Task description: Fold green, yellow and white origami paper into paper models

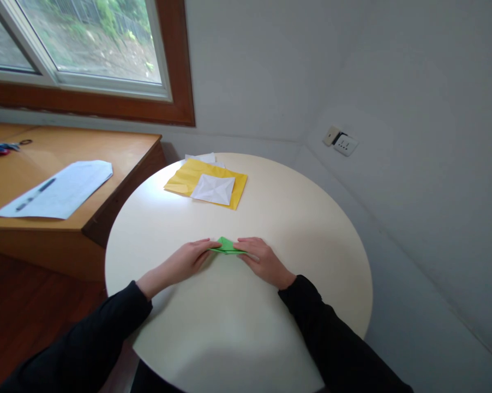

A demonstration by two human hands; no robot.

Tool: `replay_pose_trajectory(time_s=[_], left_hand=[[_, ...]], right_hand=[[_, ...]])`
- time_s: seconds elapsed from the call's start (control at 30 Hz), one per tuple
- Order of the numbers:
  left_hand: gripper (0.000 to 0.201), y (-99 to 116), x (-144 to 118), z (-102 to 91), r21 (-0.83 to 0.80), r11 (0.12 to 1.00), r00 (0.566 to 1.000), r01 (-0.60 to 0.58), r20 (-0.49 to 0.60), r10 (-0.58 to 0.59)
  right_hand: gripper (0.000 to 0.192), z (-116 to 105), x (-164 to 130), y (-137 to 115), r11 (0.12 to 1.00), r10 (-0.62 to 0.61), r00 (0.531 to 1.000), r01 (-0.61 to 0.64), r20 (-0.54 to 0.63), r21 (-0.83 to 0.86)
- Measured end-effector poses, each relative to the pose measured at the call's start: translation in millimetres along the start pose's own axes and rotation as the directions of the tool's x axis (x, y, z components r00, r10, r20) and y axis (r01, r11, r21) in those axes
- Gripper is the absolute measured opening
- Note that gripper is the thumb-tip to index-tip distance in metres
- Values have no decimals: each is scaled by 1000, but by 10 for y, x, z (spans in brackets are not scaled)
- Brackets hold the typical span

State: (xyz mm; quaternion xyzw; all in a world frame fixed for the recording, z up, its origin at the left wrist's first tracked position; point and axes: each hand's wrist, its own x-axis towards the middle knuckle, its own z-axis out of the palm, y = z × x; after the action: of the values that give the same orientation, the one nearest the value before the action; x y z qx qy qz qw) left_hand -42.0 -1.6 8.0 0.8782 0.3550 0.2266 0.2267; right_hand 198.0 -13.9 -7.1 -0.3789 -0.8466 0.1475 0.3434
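Observation:
A small folded green paper (226,245) lies flat on the round cream table (303,229), near its middle. My left hand (189,258) presses on the paper's left edge with its fingertips. My right hand (260,261) pinches the paper's right edge, partly covering it. Both hands rest low on the tabletop, and dark sleeves cover both arms. Farther back on the table lies a yellow sheet (189,177) with a creased white square of paper (213,189) on top of it.
A wooden desk (119,150) stands to the left, bearing a white sheet (60,191) with a pen and blue-handled scissors (0,148). A window sits above it. Grey walls close in at the back and right, with a wall socket (342,143).

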Motion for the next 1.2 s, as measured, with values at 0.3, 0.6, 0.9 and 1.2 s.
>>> replay_pose_trajectory(time_s=[0.3, 0.6, 0.9, 1.2], left_hand=[[35, 100, 274, -262, -564, 795, 962, 225, -3, -274], [19, -202, 383, 66, -938, 186, 907, 292, 210, -366], [19, -217, 384, 109, -951, 153, 911, 269, 200, -360], [17, -105, 429, 181, -826, 550, 746, 125, -287, -601]], right_hand=[[26, -155, 300, -111, 708, 401, 914, -356, 68, 610], [23, 11, 184, 215, 303, 525, 819, -433, 230, 849], [20, -20, 157, 188, 412, 500, 850, -401, 164, 818], [23, 105, 159, 147, 951, 307, 770, -224, -559, 213]])
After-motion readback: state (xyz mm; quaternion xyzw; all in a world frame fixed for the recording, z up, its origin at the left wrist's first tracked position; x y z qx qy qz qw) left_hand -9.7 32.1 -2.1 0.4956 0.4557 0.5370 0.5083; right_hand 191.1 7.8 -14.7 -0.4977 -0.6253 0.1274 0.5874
